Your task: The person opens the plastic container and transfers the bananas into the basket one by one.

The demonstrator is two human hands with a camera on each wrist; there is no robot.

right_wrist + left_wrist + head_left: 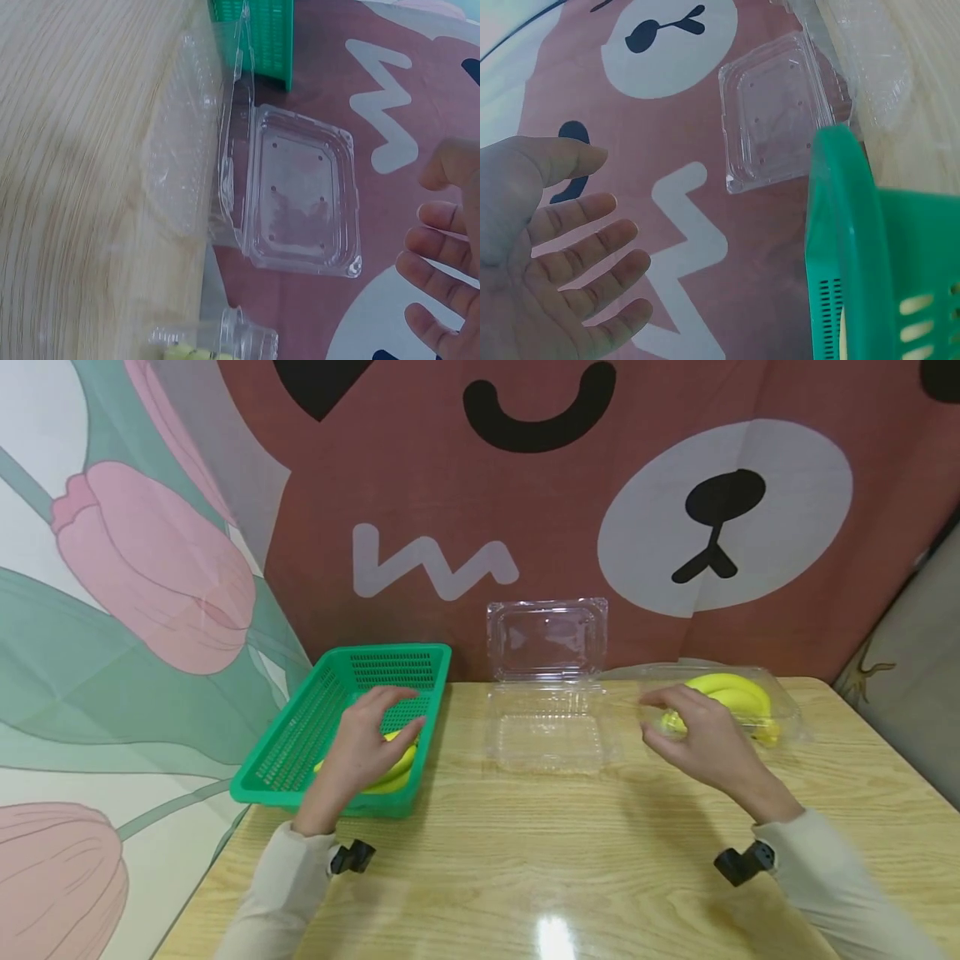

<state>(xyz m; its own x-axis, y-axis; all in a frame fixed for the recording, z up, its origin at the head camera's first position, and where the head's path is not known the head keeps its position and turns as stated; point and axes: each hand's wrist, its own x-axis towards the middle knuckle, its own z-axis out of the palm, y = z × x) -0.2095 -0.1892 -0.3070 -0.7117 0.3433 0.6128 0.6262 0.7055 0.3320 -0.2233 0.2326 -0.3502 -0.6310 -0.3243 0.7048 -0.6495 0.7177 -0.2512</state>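
My left hand (367, 739) hovers over the green plastic basket (431, 752), fingers relaxed and holding nothing. Below it, partly covered by the hand, yellow bananas (397, 774) lie in the basket's near end. In the left wrist view the thumb and fingers of that hand (547, 247) are spread apart. My right hand (701, 739), empty as well, is held in front of a clear plastic box (787, 710) with bananas (738, 697) in it. Between the hands a clear hinged clamshell box (551, 739) stands with its lid (547, 639) raised.
The wooden table (525, 852) ends at the back against a cloth (405, 635) printed with a bear. A flower-printed cloth (150, 577) hangs along the left side. Small black cameras are strapped at both wrists.
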